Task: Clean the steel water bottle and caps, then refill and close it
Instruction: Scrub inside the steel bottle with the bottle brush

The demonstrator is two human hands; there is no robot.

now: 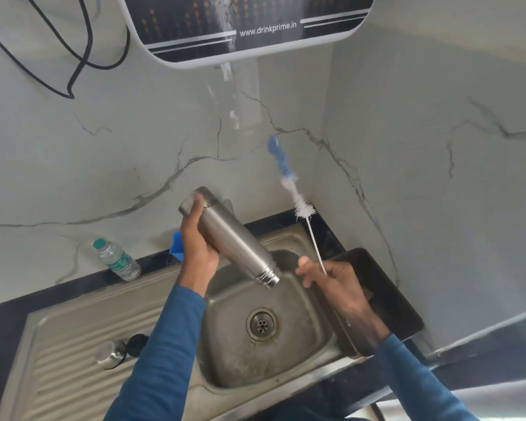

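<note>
Left hand (196,247) grips bottle (233,237), tilted, open mouth down over sink (225,354). Right hand (331,279) pinches brush (302,208) stem, bristles up, clear of the bottle. Two caps (111,354) lie on the drainboard (58,344).

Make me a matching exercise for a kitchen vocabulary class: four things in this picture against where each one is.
Things
1. steel bottle
2. bottle brush
3. plastic water bottle
4. steel cap

Places
A. on the sink's drainboard
B. gripped by the left hand, mouth tilted down over the sink basin
C. on the dark counter by the wall
D. held by the right hand, bristles up

Pairs: 1-B, 2-D, 3-C, 4-A
</note>
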